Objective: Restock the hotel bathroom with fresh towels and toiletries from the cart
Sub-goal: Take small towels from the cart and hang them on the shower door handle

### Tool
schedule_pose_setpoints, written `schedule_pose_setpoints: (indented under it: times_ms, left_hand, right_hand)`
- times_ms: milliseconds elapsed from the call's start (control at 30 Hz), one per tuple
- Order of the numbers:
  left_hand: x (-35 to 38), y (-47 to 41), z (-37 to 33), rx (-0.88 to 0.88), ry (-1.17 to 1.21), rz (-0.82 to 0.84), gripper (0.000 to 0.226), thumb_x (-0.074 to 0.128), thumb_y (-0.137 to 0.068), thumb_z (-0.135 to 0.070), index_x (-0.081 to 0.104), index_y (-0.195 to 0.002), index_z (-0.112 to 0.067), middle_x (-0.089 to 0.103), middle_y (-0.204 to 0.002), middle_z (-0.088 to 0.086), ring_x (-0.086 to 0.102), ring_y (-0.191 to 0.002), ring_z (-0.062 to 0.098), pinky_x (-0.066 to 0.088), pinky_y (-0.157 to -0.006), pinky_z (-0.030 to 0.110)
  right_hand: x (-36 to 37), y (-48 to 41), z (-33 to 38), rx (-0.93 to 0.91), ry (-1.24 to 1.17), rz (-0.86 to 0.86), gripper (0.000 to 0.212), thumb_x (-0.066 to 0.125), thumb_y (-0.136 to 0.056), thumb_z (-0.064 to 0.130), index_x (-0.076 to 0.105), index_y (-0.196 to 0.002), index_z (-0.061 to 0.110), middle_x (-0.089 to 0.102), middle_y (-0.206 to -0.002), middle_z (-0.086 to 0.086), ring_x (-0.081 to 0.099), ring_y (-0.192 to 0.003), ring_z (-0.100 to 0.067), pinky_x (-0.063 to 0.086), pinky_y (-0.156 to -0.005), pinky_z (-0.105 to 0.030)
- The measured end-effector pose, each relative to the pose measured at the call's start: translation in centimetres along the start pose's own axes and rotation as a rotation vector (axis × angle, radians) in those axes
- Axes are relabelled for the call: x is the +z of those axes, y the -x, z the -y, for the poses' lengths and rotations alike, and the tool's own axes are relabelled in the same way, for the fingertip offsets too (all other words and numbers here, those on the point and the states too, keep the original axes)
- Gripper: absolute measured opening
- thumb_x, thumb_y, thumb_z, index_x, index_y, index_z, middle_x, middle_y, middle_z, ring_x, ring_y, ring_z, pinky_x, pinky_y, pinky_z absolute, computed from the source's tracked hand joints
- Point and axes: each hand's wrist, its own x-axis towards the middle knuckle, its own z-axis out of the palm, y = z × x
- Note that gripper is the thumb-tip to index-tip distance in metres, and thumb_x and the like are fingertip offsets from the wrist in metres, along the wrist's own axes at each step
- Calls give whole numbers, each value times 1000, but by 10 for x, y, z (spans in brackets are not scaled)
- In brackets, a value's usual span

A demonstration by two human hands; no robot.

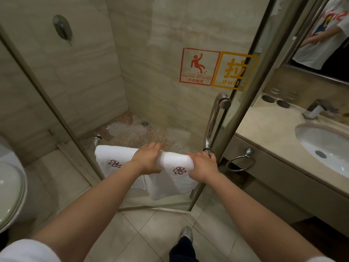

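1. My left hand and right hand are both on the right towel, one at each end of its top fold.
2. That towel hangs over the bar on the glass shower door, and its long axis runs left to right along the bar.
3. My left fingers curl over the far side of the fold with the thumb under the near side, so they grip the cloth.
4. My right fingers curl over the towel's right end, just beside the foot of the door handle.
5. The left towel hangs on the same bar, touching or slightly overlapped by the right one; I cannot tell which.
6. I judge that this step is squaring the right towel on the bar. Any shift would go along the bar, with my hands moving together to keep the crest level.
7. The towel ring on the right, below the surface, hangs bare.
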Motion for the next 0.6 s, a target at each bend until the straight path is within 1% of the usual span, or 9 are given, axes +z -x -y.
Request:
schedule_pose_setpoints:
  times_ms: [100,133,200,300,400,467,600]
  left_hand:
    - [-5,5,-2,-22,77,-27,93,76,-73,-36,26,-151,-21,35,-151,4,36,-137,28,27,-115,38]
    - [-7,8,-1,-42,130,-46,92,76,-75,-36,26,-151,-21,37,-151,4,37,-137,27,28,-115,39]
    - [-8,13,3,-108,278,-108,84,74,-79,-36,30,-149,-22,42,-148,4,42,-134,24,34,-112,40]
    - [-13,23,6,-218,475,-239,62,64,-88,-32,39,-144,-23,50,-139,0,52,-123,17,44,-102,39]
    - [-20,34,4,-272,626,-310,46,59,-92,-24,48,-137,-20,56,-128,0,55,-113,15,46,-98,36]
    - [-24,41,1,-302,712,-344,41,56,-92,-18,51,-132,-18,58,-124,0,57,-108,15,47,-96,34]
    - [-27,50,-1,-381,856,-414,33,54,-91,-11,58,-123,-15,63,-119,2,60,-102,17,48,-96,34]
  right_hand:
    - [-2,2,7,-17,-60,28,88,67,-79,34,23,-154,27,38,-149,-5,25,-142,-27,3,-120,-52]
    - [-3,3,10,-28,-83,20,90,68,-80,38,20,-155,27,36,-151,-6,23,-144,-27,2,-121,-53]
    - [-6,4,18,-43,-139,-9,89,68,-83,42,19,-156,27,34,-154,-6,22,-145,-27,4,-121,-54]
    - [-10,6,31,-57,-274,-84,79,63,-86,33,24,-155,26,35,-155,-7,27,-144,-29,18,-119,-48]
    - [-15,4,45,-58,-508,-129,67,54,-90,23,32,-153,23,38,-154,-5,32,-142,-26,32,-114,-41]
    - [-20,0,53,-62,-647,-112,58,51,-94,19,38,-150,21,42,-153,-2,39,-140,-20,36,-112,-37]
    - [-36,-16,62,-108,-826,-60,42,48,-97,13,53,-139,12,55,-142,-6,52,-129,-17,39,-109,-31]
